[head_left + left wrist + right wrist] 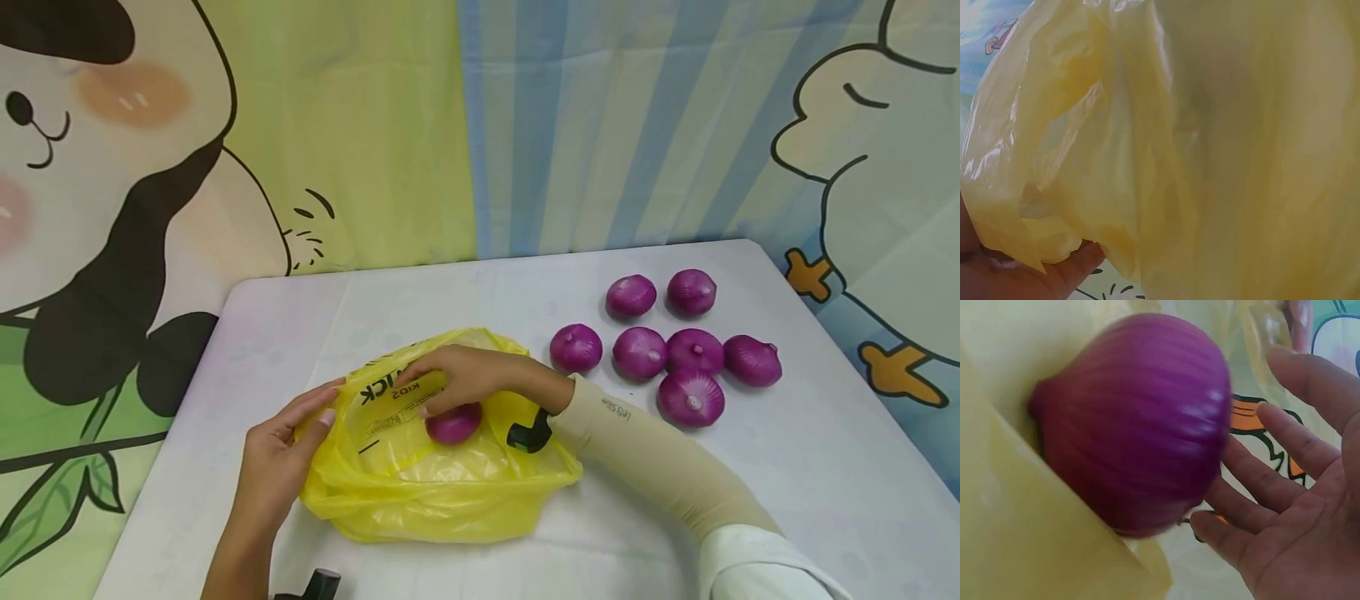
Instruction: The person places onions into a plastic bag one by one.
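A yellow plastic bag (pixel 442 508) lies on the table with its mouth held wide. At its left rim my left hand (pixel 281 450) pinches the plastic between thumb and fingers; the left wrist view shows the bag film (pixel 1166 156) in front of that hand (pixel 1035 275). My right hand (pixel 472 375) reaches into the mouth above a purple onion (pixel 453 423). In the right wrist view the fingers of the right hand (pixel 1291 487) are spread beside the onion (pixel 1141 425), not curled round it. The onion sits against the yellow film.
Several more purple onions (pixel 639 352) stand grouped on the white table (pixel 810 483), right of the bag. A cartoon-print curtain (pixel 375 125) hangs behind the table. Black straps of the wrist cameras (pixel 529 433) show near both wrists.
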The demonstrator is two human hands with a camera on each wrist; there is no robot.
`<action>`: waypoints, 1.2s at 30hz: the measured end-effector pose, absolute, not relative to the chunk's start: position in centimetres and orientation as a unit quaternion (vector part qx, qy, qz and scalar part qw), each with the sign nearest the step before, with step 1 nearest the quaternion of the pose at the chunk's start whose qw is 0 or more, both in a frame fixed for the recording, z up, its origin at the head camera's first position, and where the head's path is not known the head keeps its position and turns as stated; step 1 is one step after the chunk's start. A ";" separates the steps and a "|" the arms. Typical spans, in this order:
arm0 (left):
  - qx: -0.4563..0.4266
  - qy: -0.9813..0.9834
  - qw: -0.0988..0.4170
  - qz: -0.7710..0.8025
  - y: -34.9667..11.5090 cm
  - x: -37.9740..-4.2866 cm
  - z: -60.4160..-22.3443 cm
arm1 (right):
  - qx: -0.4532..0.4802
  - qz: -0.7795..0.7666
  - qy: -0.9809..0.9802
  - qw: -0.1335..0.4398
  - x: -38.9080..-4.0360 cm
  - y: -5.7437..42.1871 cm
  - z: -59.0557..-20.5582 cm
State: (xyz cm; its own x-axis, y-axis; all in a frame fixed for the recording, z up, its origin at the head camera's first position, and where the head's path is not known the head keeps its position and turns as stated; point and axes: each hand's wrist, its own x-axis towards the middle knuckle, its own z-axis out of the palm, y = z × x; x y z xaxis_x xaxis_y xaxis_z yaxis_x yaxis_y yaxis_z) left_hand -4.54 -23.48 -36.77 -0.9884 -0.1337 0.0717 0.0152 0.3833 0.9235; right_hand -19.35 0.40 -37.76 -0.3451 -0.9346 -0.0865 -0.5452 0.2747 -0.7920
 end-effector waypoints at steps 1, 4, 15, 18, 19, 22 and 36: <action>0.036 -0.829 0.067 -0.554 -23.5 -4.6 -36.8 | -0.494 -0.341 0.747 0.287 -19.4 0.5 -37.5; 0.033 -0.828 0.067 -0.556 -23.6 -4.6 -36.9 | -0.490 -0.339 0.749 0.289 -19.4 0.9 -36.9; 0.039 -0.828 0.067 -0.556 -23.6 -4.8 -37.2 | -0.495 -0.371 0.741 0.260 -19.6 3.1 -36.0; 0.043 -0.836 0.066 -0.544 -23.7 -4.8 -37.2 | -0.495 -0.386 0.737 0.251 -19.6 3.6 -35.7; 0.044 -0.839 0.065 -0.538 -23.7 -4.8 -37.2 | -0.493 -0.394 0.735 0.249 -19.6 3.8 -35.6; 0.053 -0.848 0.061 -0.524 -23.6 -4.8 -37.2 | -0.491 -0.414 0.729 0.237 -19.5 4.2 -35.2; 0.081 -0.849 0.050 -0.520 -23.5 -4.8 -37.0 | -0.493 -0.487 0.695 0.193 -19.6 6.5 -34.5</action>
